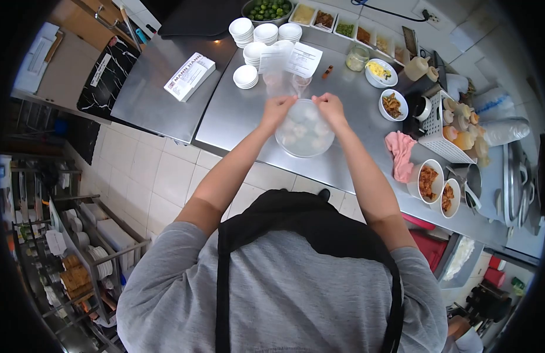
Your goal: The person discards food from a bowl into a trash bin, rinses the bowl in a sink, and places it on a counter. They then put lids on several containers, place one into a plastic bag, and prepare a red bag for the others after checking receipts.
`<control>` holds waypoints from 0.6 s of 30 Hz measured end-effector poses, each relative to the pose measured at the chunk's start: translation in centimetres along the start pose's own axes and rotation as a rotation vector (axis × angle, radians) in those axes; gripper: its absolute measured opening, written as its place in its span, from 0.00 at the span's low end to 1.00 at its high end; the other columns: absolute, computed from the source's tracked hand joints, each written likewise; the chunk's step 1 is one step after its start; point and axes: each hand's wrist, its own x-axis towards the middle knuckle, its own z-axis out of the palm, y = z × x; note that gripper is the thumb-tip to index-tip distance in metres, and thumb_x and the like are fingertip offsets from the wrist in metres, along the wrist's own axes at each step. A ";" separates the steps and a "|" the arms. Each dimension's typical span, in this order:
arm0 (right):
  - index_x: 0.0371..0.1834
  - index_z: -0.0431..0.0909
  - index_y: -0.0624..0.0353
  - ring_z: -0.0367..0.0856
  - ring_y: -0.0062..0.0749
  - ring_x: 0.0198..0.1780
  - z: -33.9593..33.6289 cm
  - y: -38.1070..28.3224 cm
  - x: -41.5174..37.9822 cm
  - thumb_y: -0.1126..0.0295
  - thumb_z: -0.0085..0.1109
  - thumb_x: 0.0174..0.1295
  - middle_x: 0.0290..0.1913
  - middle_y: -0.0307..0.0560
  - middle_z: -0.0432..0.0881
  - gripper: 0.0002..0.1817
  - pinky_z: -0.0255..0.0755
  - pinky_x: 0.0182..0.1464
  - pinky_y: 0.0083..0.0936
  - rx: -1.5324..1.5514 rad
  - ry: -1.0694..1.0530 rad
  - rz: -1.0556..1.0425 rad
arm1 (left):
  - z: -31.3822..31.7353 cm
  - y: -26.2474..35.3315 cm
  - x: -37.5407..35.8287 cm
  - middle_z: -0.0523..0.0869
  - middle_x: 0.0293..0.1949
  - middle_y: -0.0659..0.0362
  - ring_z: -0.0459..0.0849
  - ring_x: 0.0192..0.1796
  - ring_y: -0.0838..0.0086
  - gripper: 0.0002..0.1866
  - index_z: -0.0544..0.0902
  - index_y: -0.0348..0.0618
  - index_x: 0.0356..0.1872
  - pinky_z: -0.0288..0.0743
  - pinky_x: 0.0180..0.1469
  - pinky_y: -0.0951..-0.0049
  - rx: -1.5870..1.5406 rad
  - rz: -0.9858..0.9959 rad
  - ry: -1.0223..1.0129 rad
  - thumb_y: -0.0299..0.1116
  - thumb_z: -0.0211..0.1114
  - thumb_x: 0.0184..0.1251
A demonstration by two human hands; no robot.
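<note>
A round translucent container (305,132) is at the front edge of the steel counter, with pale lumps showing through its cloudy top. My left hand (278,110) pinches the far rim from the left, fingers closed. On the other side of that rim, my right hand (329,107) is closed the same way, thumb and fingers at the edge. Just beyond my hands are a printed paper slip (304,60) and a clear plastic bag (275,73). Whether I grip only the lid or the whole container, I cannot tell.
Stacks of small white dishes (242,30) stand at the back. To the right are bowls of food (393,106), a pink cloth (400,154), a white basket of bottles (446,141) and tubs of reddish food (426,181). A white box (190,76) lies on the left counter.
</note>
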 end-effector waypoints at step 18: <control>0.26 0.75 0.65 0.70 0.27 0.27 -2.3 1.4 -0.8 0.62 0.63 0.49 0.25 0.42 0.75 0.15 0.64 0.30 0.27 0.375 -0.132 0.228 | 2.4 -1.2 -0.8 0.78 0.22 0.65 0.72 0.26 0.83 0.10 0.81 0.35 0.28 0.66 0.29 0.81 -0.150 0.036 0.076 0.34 0.62 0.56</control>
